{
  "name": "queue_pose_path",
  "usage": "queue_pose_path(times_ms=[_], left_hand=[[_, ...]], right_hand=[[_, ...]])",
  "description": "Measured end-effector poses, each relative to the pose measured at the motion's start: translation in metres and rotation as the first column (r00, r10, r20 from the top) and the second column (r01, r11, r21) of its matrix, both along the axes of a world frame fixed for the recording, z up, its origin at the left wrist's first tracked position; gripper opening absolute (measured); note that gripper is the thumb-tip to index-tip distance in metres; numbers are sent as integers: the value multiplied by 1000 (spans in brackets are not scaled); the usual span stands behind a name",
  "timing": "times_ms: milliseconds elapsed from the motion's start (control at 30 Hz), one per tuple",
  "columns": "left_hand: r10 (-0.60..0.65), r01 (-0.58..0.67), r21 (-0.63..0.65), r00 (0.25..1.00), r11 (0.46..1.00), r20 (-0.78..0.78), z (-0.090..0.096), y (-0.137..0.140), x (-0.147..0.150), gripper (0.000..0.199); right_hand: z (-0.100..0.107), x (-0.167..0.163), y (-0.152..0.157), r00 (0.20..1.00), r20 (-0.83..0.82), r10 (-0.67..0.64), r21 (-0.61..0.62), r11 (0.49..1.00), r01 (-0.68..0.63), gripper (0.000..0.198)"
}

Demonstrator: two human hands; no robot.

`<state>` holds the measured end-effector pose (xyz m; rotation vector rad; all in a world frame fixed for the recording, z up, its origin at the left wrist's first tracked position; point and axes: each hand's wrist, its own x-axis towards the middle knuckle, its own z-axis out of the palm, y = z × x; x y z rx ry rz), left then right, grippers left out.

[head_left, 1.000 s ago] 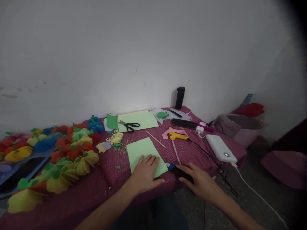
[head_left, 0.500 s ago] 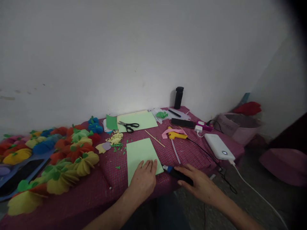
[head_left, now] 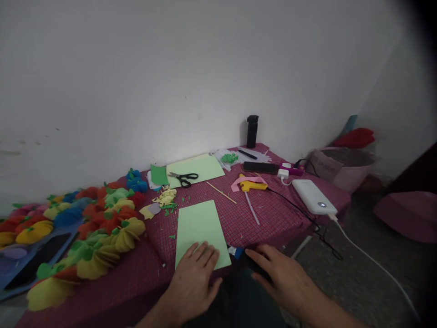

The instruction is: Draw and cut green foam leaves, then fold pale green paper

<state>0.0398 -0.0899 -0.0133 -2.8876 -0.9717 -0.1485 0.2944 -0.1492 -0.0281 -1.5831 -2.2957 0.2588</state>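
A pale green sheet [head_left: 199,223] lies near the front edge of the table. My left hand [head_left: 193,280] rests flat on its near end, fingers stretched out. My right hand [head_left: 285,275] is wrapped around a black tool with a blue collar [head_left: 239,253] and a pale tip. That tip is at the sheet's right edge, by the near corner. Most of the tool's dark body is hidden by my fingers or lost against the dark background, so its exact kind is unclear.
Colourful felt-like pumpkin shapes [head_left: 102,218] crowd the left. Behind the sheet lie scissors [head_left: 184,178], a thin stick [head_left: 221,192] and green scraps [head_left: 169,208]. A yellow glue gun [head_left: 252,186], corded, a white power bank [head_left: 313,197] and a black bottle [head_left: 252,132] stand to the right.
The sheet and both hands sit slightly nearer to me. My left hand has slid back toward the sheet's near end. The tool has moved down along the right edge with my right hand.
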Motion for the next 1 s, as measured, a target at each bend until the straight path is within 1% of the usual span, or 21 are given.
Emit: queue_pose_path(times_ms=[67,133,200,267,333,400,467,567,667,833,1000], left_hand=[[15,-11,-65,999,998,52,9,10,-1,54],[23,-17,-71,997,997,80,12,31,4,51],[17,-13,-70,997,998,69,8,55,11,50],[18,-16,-93,999,995,27,-1,77,17,51],[24,-24,-125,1000,992,-2,-11,89,20,55],[26,-27,-131,1000,991,-9,-18,92,21,56],[27,-28,-125,1000,992,-9,-21,91,20,57],[24,-25,-126,1000,992,-14,-21,88,19,57],[22,-23,-123,1000,992,-11,-21,89,19,57],[20,-18,-119,1000,993,11,-21,89,19,56],[25,-21,-115,999,993,38,-20,88,19,59]], right_hand=[[0,-2,0,1000,6,0,2,1000,0,44],[0,-2,0,1000,21,-4,4,1000,4,43],[0,-2,2,999,38,-8,13,1000,8,43],[0,-1,3,999,52,-13,18,1000,12,44],[1,-1,5,998,57,-16,21,1000,15,45],[2,-1,7,998,55,-14,22,1000,12,44],[5,-2,10,999,52,-8,26,1000,6,43],[5,-5,14,999,53,-9,33,999,7,42],[2,-6,16,998,52,-17,40,999,15,41],[-5,2,15,996,55,-64,54,997,61,41],[-3,4,17,998,50,-31,82,996,27,41]])
